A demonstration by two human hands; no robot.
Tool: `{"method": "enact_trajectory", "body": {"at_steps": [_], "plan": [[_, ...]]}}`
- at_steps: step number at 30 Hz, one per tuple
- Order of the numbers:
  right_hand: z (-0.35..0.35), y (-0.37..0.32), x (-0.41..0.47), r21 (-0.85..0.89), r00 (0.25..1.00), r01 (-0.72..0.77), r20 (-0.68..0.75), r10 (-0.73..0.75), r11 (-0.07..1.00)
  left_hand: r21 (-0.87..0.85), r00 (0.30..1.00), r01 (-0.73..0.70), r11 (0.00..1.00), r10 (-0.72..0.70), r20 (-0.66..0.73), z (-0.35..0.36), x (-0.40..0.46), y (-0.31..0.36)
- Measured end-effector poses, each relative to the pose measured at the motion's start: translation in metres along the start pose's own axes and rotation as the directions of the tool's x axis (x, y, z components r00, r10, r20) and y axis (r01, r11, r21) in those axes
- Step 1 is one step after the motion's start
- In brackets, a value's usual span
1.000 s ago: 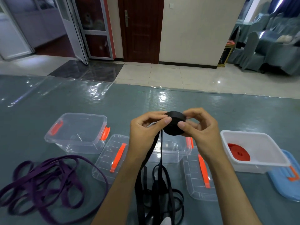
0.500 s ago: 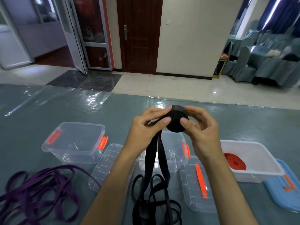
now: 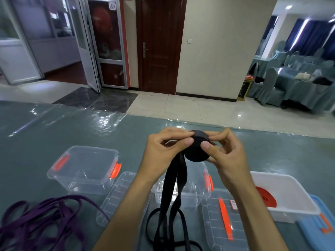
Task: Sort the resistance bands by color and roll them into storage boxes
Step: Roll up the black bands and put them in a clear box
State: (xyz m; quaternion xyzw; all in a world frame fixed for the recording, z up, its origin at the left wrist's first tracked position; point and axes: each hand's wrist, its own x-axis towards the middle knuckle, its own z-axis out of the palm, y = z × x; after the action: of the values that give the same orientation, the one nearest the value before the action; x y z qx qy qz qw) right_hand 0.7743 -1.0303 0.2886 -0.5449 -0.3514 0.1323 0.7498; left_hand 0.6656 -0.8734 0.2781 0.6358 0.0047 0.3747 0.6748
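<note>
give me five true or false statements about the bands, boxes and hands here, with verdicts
1. Both hands, left hand and right hand, hold the black roll. True.
2. The purple band is rolled up inside a box. False: it lies loose on the table.
3. A red roll sits in the white box. True.
4. The black band is fully rolled. False: a long tail hangs down to the table.
5. The clear box at left has its lid on. False: it is open, with a clear lid beside it.
</note>
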Motion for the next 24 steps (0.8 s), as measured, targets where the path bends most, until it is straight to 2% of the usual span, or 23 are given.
{"method": "enact_trajectory", "body": {"at_steps": [5, 9, 13, 18, 21, 24], "plan": [[0.002, -0.004, 0.007, -0.083, 0.998, 0.047, -0.036, -0.05, 0.995, -0.015, 1.0, -0.016, 1.0, 0.016, -0.01, 0.003, 0.003, -0.004], [0.01, -0.007, 0.01, -0.091, 0.991, 0.092, -0.087, -0.1, 0.992, 0.033, 0.997, -0.016, 0.999, 0.014, 0.077, -0.002, 0.008, -0.003], [0.008, -0.009, 0.011, -0.053, 0.999, 0.037, -0.024, -0.039, 0.998, 0.039, 0.993, -0.059, 0.997, 0.055, 0.103, -0.005, 0.015, 0.006], [-0.007, -0.021, 0.014, -0.147, 1.0, 0.022, 0.015, -0.02, 0.989, 0.04, 0.998, -0.051, 0.998, 0.05, 0.027, 0.011, 0.014, 0.005], [-0.008, -0.018, 0.016, -0.098, 0.995, 0.09, -0.026, -0.093, 0.991, 0.053, 0.999, -0.033, 0.998, 0.031, 0.04, 0.017, 0.014, 0.002], [-0.008, -0.008, 0.011, 0.022, 0.998, 0.037, -0.058, -0.036, 0.999, 0.068, 0.995, -0.033, 0.997, 0.027, 0.093, 0.015, 0.021, 0.004]]}}
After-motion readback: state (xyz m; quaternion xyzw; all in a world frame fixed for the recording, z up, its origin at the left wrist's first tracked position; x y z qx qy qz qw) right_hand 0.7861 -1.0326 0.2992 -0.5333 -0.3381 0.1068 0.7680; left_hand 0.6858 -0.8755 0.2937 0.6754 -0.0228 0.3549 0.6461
